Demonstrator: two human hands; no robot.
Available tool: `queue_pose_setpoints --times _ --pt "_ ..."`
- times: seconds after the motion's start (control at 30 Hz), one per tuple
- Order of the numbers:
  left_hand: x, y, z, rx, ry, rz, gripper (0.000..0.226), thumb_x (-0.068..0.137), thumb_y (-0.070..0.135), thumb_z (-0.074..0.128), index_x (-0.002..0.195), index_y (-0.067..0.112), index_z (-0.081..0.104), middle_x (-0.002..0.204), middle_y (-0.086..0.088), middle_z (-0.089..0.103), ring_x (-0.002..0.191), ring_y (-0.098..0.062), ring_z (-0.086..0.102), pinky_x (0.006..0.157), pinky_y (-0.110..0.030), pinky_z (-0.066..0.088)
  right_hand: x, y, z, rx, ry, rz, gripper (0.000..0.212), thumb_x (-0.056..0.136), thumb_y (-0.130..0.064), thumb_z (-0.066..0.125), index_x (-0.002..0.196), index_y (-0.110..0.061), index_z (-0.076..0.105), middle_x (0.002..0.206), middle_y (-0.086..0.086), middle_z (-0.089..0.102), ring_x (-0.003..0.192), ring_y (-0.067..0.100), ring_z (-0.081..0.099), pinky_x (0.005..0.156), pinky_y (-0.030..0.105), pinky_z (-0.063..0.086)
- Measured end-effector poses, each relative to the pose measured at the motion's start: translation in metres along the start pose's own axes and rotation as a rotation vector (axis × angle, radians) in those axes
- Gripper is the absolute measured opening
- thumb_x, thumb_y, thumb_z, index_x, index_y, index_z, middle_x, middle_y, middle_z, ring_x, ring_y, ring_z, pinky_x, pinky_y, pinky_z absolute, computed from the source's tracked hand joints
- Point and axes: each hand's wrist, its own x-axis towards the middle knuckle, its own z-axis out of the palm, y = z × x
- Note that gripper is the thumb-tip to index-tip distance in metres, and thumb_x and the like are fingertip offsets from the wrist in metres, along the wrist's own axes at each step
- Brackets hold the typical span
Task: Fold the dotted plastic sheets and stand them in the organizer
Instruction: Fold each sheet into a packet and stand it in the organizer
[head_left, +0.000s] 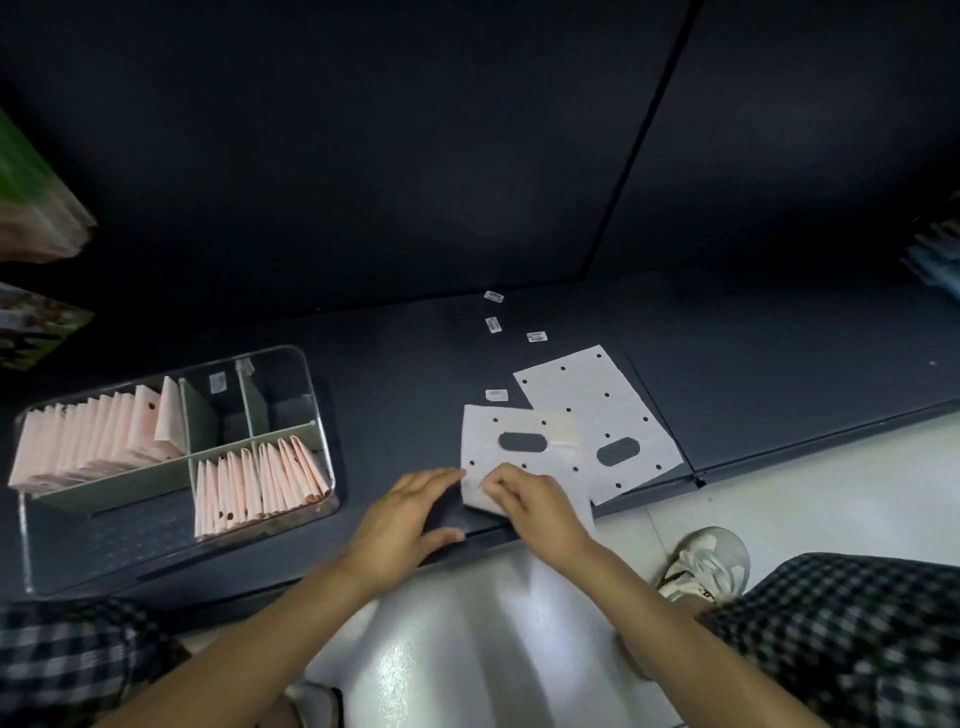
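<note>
On the dark shelf (395, 374) two dotted plastic sheets lay flat, at about 3 o'clock from the clear organizer (291, 364). The nearer sheet (519, 423) was just in front of the person, with an oval handle hole in it, and it partly covered the lower left corner of the second sheet (587, 400), which lay tilted toward 1 o'clock. The right hand (535, 499) rested on the near edge of the nearer sheet. Its fingers were curled and the fingertips seemed to pinch the plastic at the lower left part, though the exact grip was hard to see. The left hand (405, 519) lay at 9 o'clock from the right one, fingers straight and spread, pressing on the shelf, with the index fingertip touching the left edge of the same sheet.

The organizer stood at 9 o'clock from the hands. Folded pink sheets (98, 441) stood in a row in its far left compartment, and more folded sheets (260, 483) stood in the near right compartment. Four small white labels (493, 325) lay on the shelf at 12 o'clock from the sheets.
</note>
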Motion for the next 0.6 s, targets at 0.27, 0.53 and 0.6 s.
queue_pose_setpoints --times 0.27,0.53,0.6 --pt "-0.006 -0.008 0.007 -0.493 0.09 -0.318 0.013 0.083 0.01 0.07 0.074 0.003 0.065 0.068 -0.001 0.069 0.065 -0.009 0.056 0.068 -0.028 0.047 0.009 -0.007 -0.014 0.015 -0.331 0.086 0.026 0.079 -0.036 0.072 0.1 -0.025 0.062 0.091 -0.012 0.066 0.082 -0.003 0.056 0.076 0.02 0.045" --pt "0.007 -0.01 0.005 -0.618 0.289 -0.445 0.018 0.086 0.009 0.066 0.103 0.012 0.059 0.095 0.001 0.067 0.084 -0.014 0.06 0.084 -0.031 0.047 0.043 0.03 -0.046 0.045 -0.195 0.274 0.026 0.086 -0.03 0.065 0.066 -0.018 0.055 0.069 -0.006 0.054 0.064 0.01 0.048 0.055 0.022 0.032" --pt "0.007 -0.009 0.009 -0.419 0.376 -0.378 0.041 0.087 0.015 0.066 0.125 0.015 0.05 0.118 0.007 0.054 0.106 -0.012 0.052 0.095 -0.028 0.042 0.051 0.036 -0.038 0.051 -0.149 0.315 0.02 0.088 -0.028 0.064 0.074 -0.014 0.059 0.076 -0.003 0.057 0.073 0.014 0.051 0.057 0.02 0.035"
